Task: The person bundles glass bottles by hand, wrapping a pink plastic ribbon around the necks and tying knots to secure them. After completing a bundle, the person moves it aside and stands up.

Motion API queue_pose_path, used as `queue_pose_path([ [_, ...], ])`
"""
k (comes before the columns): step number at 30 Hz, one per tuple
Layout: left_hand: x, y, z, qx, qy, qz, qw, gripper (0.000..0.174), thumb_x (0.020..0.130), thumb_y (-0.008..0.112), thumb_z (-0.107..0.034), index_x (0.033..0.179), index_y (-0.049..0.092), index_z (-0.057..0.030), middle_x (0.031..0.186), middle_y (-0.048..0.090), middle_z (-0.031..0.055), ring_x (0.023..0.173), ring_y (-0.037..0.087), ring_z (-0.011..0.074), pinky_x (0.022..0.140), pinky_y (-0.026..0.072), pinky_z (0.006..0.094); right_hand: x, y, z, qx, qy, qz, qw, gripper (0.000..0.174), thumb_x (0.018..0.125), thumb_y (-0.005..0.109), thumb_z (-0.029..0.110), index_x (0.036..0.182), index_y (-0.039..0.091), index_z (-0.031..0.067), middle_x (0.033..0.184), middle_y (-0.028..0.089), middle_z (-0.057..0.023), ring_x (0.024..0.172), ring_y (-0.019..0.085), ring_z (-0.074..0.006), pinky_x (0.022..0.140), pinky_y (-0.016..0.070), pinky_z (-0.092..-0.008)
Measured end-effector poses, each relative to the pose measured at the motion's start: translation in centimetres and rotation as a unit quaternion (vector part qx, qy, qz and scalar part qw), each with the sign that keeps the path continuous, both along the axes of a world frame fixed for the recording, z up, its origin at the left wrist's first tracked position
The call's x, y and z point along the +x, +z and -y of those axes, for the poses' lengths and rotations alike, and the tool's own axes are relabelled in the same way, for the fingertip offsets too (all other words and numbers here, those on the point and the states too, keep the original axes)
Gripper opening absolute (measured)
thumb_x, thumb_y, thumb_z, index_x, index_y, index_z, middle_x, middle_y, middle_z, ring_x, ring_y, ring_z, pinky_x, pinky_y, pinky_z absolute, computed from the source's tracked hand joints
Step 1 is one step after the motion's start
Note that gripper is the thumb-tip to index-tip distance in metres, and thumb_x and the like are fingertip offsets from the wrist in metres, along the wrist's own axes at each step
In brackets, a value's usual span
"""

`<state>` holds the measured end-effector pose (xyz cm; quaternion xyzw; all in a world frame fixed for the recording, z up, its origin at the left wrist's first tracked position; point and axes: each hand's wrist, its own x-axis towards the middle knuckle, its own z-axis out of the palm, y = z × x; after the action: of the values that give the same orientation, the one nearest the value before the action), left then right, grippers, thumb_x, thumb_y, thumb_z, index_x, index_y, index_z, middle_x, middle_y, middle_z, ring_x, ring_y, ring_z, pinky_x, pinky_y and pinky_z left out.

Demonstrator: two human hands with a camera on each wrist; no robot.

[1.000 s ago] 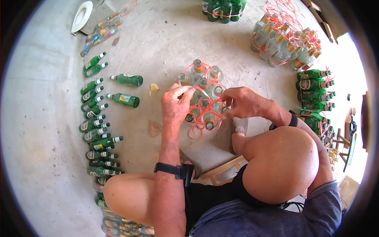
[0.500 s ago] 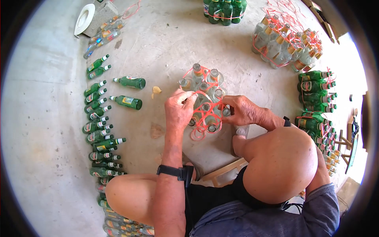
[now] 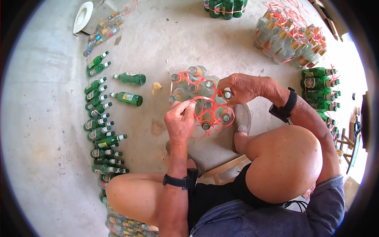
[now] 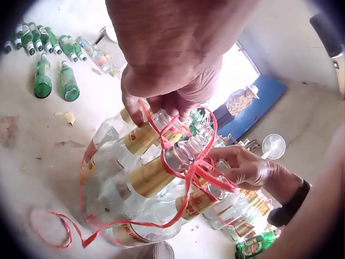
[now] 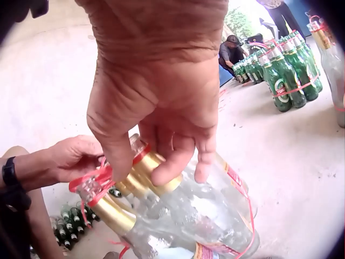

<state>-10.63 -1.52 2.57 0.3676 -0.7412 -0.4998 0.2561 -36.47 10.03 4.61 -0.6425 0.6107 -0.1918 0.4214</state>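
Observation:
A bundle of clear glass bottles [image 3: 182, 93] with gold neck foil stands upright on the floor in front of the person, with red plastic strap [image 4: 188, 186] wound around and between the necks. At the bundle's near left side, the left hand [image 3: 179, 120] pinches a loop of this strap between thumb and forefinger. The right hand [image 3: 245, 89] holds a bottle [image 3: 227, 94] by its neck at the bundle's right edge; in the right wrist view its thumb and fingers curl around the gold foil. A loose tail of strap curls on the floor in the left wrist view.
Two green bottles [image 3: 128, 98] lie on the floor to the left, beside a long row of more green ones [image 3: 96, 123] along the wall. Strapped clear bottles [image 3: 276, 41] stand at the far right, with green bundles [image 3: 316, 83] below. The person's shoe [image 3: 242, 118] is close to the bundle.
The bundle has turned counterclockwise in the head view. The right hand has moved away from the body with the bottle neck, while the left hand has come slightly nearer, keeping the strap.

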Motion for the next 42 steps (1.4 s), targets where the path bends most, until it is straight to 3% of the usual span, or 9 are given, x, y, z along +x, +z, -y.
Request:
queue_pose_path([
  [3,-0.4,0.5,0.5,0.036,-0.005,-0.020,0.999,0.014,0.092,0.077,-0.003,0.102,0.079,0.0055,0.078,0.065,0.0014,0.070,0.056,0.0066,0.063,0.0457,0.0264,-0.7,-0.4,0.4,0.017,-0.002,0.007,1.000,0.035,0.077,0.080,0.013,0.108,0.068,0.0021,0.102,0.069,-0.0123,0.091,0.068,-0.0279,0.081,0.0549,-0.0401],
  [9,-1.6,1.1,2.8,-0.007,-0.104,0.067,0.992,0.013,0.090,0.076,-0.003,0.101,0.080,0.0033,0.078,0.066,0.0034,0.070,0.057,0.0074,0.063,0.0458,0.0272,0.4,-1.1,-1.1,-0.026,-0.054,-0.008,0.998,0.047,0.081,0.077,0.015,0.123,0.064,0.0000,0.112,0.062,-0.0157,0.089,0.067,-0.0302,0.083,0.0556,-0.0409],
  [18,-2.7,1.4,3.7,-0.178,-0.134,0.206,0.953,0.009,0.086,0.078,-0.011,0.093,0.080,-0.0054,0.086,0.072,0.0083,0.075,0.072,0.0238,0.067,0.0535,0.0383,0.8,-0.9,-1.5,-0.008,-0.081,0.027,0.996,0.048,0.081,0.074,0.013,0.128,0.064,0.0017,0.111,0.061,-0.0148,0.086,0.066,-0.0278,0.081,0.0561,-0.0403],
  [24,-2.5,1.3,3.6,-0.238,-0.120,0.196,0.944,0.010,0.085,0.079,-0.013,0.092,0.080,-0.0069,0.086,0.072,0.0087,0.073,0.070,0.0286,0.066,0.0528,0.0396,0.8,-0.7,-1.9,-0.022,-0.082,-0.041,0.996,0.048,0.082,0.075,0.017,0.128,0.065,0.0030,0.115,0.062,-0.0161,0.089,0.070,-0.0302,0.081,0.0561,-0.0420],
  [27,-2.2,1.2,3.5,-0.209,-0.084,0.191,0.955,0.010,0.084,0.079,-0.012,0.091,0.080,-0.0060,0.084,0.071,0.0093,0.071,0.069,0.0294,0.066,0.0518,0.0399,1.6,2.2,-1.8,-0.024,-0.112,-0.137,0.984,0.043,0.084,0.075,0.018,0.124,0.067,0.0039,0.110,0.065,-0.0156,0.091,0.070,-0.0327,0.082,0.0561,-0.0437],
  [31,-2.3,1.2,3.4,-0.215,-0.070,0.175,0.958,0.009,0.083,0.079,-0.012,0.090,0.080,-0.0048,0.081,0.070,0.0104,0.069,0.068,0.0289,0.065,0.0512,0.0400,3.7,3.6,0.6,-0.209,-0.150,-0.119,0.959,0.033,0.084,0.078,0.017,0.112,0.069,0.0031,0.097,0.068,-0.0126,0.093,0.068,-0.0347,0.082,0.0562,-0.0465],
  [35,-2.3,1.3,3.2,-0.206,-0.059,0.154,0.964,0.011,0.083,0.079,-0.010,0.092,0.081,-0.0040,0.081,0.071,0.0113,0.070,0.070,0.0283,0.065,0.0523,0.0390,5.6,1.2,3.5,-0.269,-0.114,-0.171,0.941,0.030,0.083,0.079,0.019,0.107,0.071,0.0047,0.092,0.068,-0.0134,0.088,0.068,-0.0352,0.079,0.0565,-0.0478],
  [38,-2.2,1.4,3.2,-0.177,-0.047,0.146,0.972,0.013,0.083,0.079,-0.009,0.093,0.081,-0.0034,0.082,0.072,0.0117,0.071,0.072,0.0279,0.065,0.0532,0.0385,6.6,0.1,5.2,-0.149,-0.098,-0.197,0.964,0.026,0.085,0.076,0.019,0.105,0.071,0.0026,0.085,0.069,-0.0129,0.081,0.068,-0.0372,0.076,0.0568,-0.0484],
  [42,-1.9,0.9,3.1,-0.162,-0.036,0.133,0.977,0.012,0.083,0.079,-0.009,0.092,0.080,-0.0017,0.081,0.072,0.0123,0.070,0.072,0.0268,0.064,0.0530,0.0382,7.0,0.4,5.9,-0.150,-0.166,-0.048,0.974,0.021,0.091,0.068,0.017,0.103,0.071,-0.0003,0.081,0.070,-0.0111,0.070,0.068,-0.0270,0.068,0.0564,-0.0424],
])
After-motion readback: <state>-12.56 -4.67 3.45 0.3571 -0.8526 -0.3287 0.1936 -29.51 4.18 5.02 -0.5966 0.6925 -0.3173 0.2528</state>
